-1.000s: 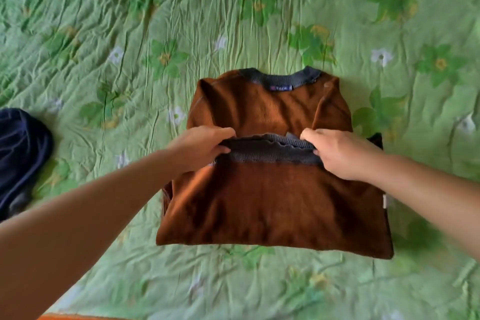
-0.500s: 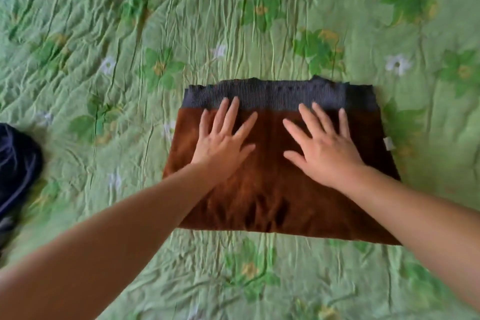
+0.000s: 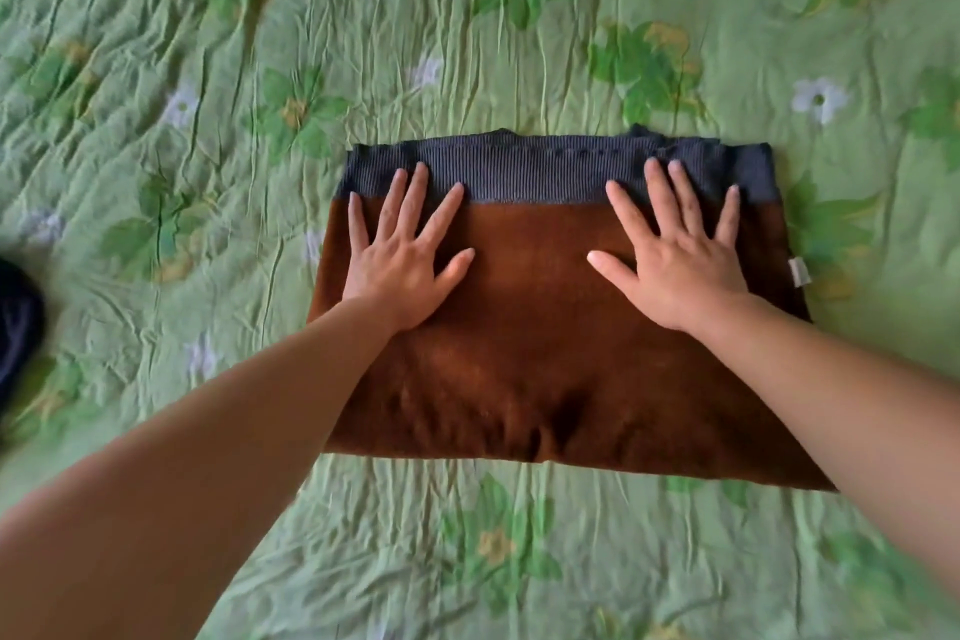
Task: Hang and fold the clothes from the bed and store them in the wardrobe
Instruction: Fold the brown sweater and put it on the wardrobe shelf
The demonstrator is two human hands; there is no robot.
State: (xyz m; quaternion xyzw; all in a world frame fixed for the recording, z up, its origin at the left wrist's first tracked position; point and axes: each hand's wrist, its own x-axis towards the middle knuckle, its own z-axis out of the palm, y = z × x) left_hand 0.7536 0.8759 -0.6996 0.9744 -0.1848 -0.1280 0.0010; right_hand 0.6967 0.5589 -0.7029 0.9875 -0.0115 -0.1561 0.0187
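A brown sweater (image 3: 540, 353) with a grey ribbed hem lies folded in half on the bed, its hem band along the far edge. My left hand (image 3: 402, 255) presses flat on the left part of the sweater, fingers spread and fingertips reaching the grey band. My right hand (image 3: 672, 255) presses flat on the right part in the same way. The collar and sleeves are hidden under the fold.
The green flowered bedspread (image 3: 467, 42) is wrinkled all around the sweater. A dark navy garment (image 3: 15, 327) lies at the left edge of the view. A small white label (image 3: 799, 271) sticks out at the sweater's right side.
Both hands carried the hem up over the collar, let go and laid flat on the sweater. Since half a second ago they have spread further apart toward the sides.
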